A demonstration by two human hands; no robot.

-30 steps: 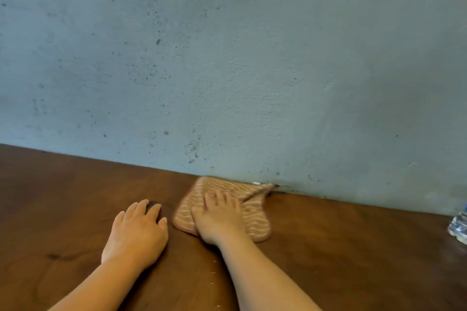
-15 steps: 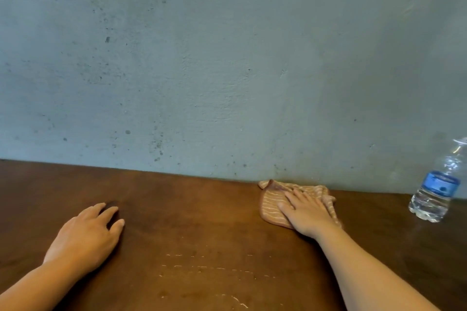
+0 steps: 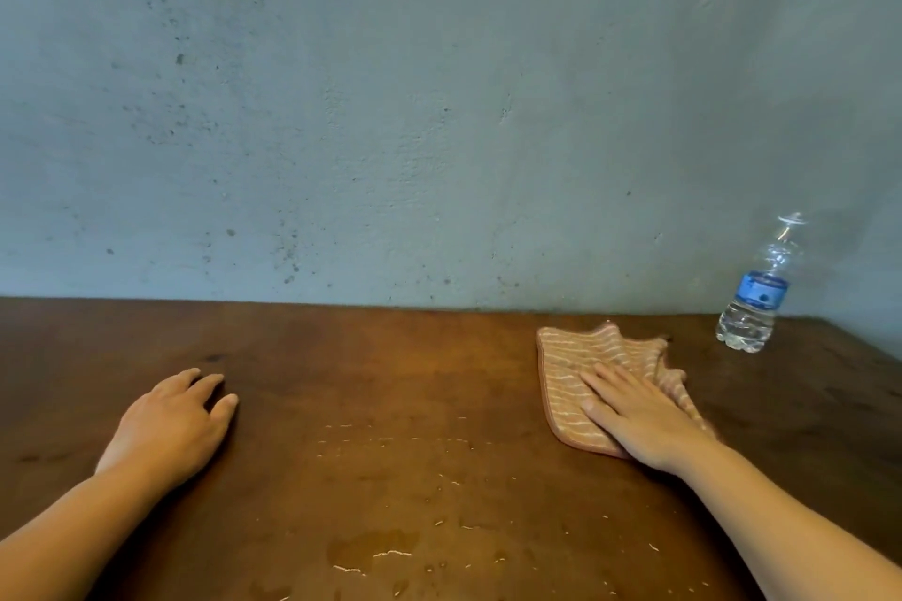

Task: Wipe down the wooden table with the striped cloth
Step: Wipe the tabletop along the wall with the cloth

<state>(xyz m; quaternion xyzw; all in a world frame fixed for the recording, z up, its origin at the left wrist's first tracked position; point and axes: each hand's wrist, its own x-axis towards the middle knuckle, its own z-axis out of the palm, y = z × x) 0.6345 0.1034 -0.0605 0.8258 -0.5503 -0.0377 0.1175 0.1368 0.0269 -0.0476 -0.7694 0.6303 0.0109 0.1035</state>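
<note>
— Two hands on the wooden table in the head view, both palm down. Where does the striped cloth lie?

— On the right part of the table, toward the back, close to the grey wall but not touching it. The right hand lies flat on its nearer right portion, fingers straight and spread, pressing it onto the wood rather than clutching it.

— Which way does the cloth run?

— Its long axis goes from the far edge back toward the person, leaning a little to the right as it comes nearer. The left edge is fairly straight and hemmed; the far right side is bunched into folds that fan out past the fingertips.

— And its look?

— Salmon pink to tan, with thin pale stripes crossing its width, and a darker stitched border. It looks soft, like terry.

— The other hand?

— The left hand rests on bare wood well to the left, fingers loosely bent, gripping nothing.

— Anything else?

— A clear water bottle with a blue label stands upright near the wall, to the right of the cloth and apart from it. Thin streaks and small puddles of water glint on the wood between the forearms, nearer the person.
</note>
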